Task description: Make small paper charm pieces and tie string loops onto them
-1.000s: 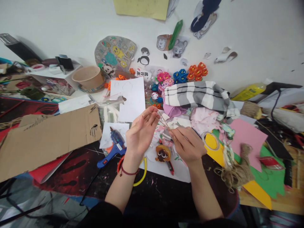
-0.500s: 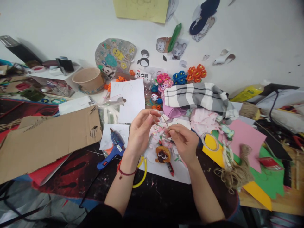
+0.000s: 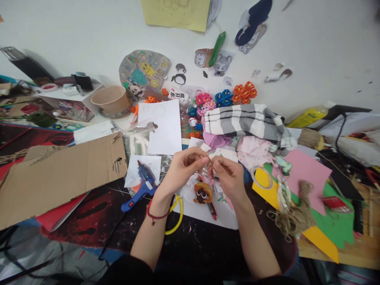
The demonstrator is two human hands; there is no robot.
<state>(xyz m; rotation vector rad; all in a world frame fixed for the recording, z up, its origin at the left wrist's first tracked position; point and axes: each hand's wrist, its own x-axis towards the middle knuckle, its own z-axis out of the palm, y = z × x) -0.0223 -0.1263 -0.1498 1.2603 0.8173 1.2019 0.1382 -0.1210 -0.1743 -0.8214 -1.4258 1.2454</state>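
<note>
Thin strand (image 3: 186, 159) is up between both hands, held over the white paper (image 3: 222, 221) on the counter (image 3: 208, 247). Left hand (image 3: 187, 165) has it pinched thumb to finger, right hand (image 3: 230, 174) is pinching it too, fingertips nearly meeting. Pretty blurry there tbh. Big-eyed brown figure (image 3: 203, 193) sits just below, blue glue gun (image 3: 145, 183) off to the left.

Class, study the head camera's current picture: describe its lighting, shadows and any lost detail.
Head view: soft light on the wall, with a faint shadow beside the dark flask; head view: fine detail between the left hand and the right hand is hard to resolve; head view: the black sleeves sink into near-featureless dark.
</note>
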